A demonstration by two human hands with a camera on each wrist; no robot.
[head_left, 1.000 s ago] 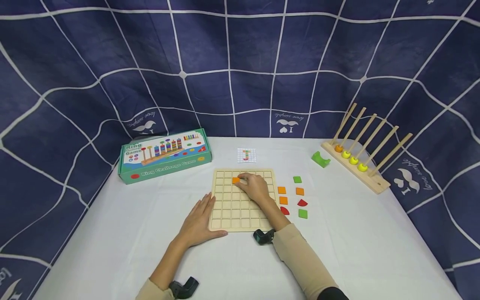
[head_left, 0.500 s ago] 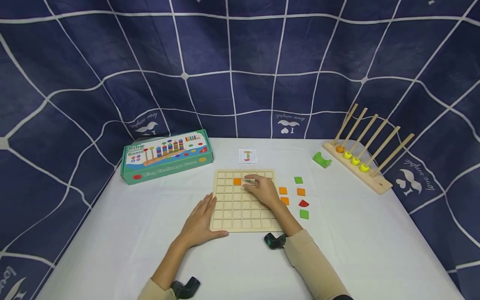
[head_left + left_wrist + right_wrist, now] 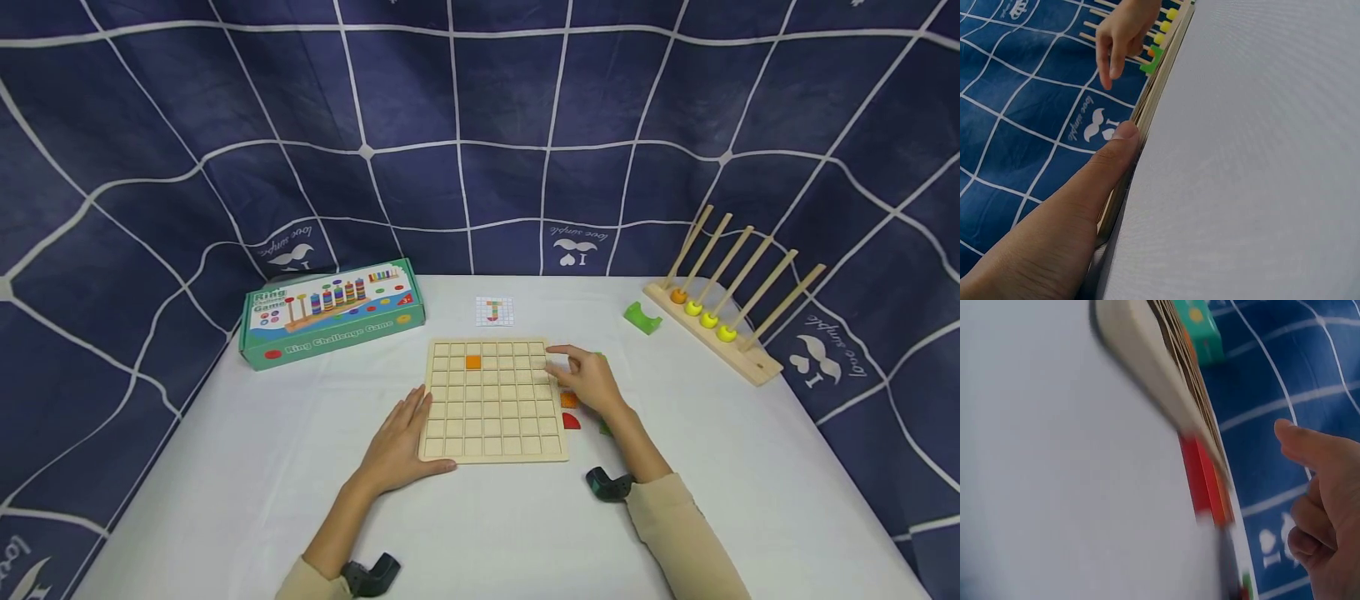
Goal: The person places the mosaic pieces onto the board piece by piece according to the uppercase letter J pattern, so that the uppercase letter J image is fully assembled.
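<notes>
A square wooden grid board (image 3: 491, 410) lies on the white table, one orange square tile (image 3: 473, 362) sitting in a cell of its second row. Along the board's left edge rests my left hand (image 3: 397, 450), fingers straight, its thumb (image 3: 1110, 156) at the near side. My right hand (image 3: 592, 385) hovers by the board's upper right edge, thumb and forefinger apart with nothing between them. Under and beside it lie loose tiles: an orange square (image 3: 569, 400), a red quarter-round piece (image 3: 572, 421) and a green one (image 3: 604, 427); other tiles are hidden beneath the hand.
Behind the board lies a small pattern card (image 3: 495, 312) with a J shape. A green Ring Challenge Game box (image 3: 333, 321) stands at back left. At back right are a wooden peg rack (image 3: 738, 360) with several rings and a green arched piece (image 3: 642, 318).
The right hand let go of the orange tile in the board's second row, then moved right, off the grid and over the loose tiles. The left hand stayed put.
</notes>
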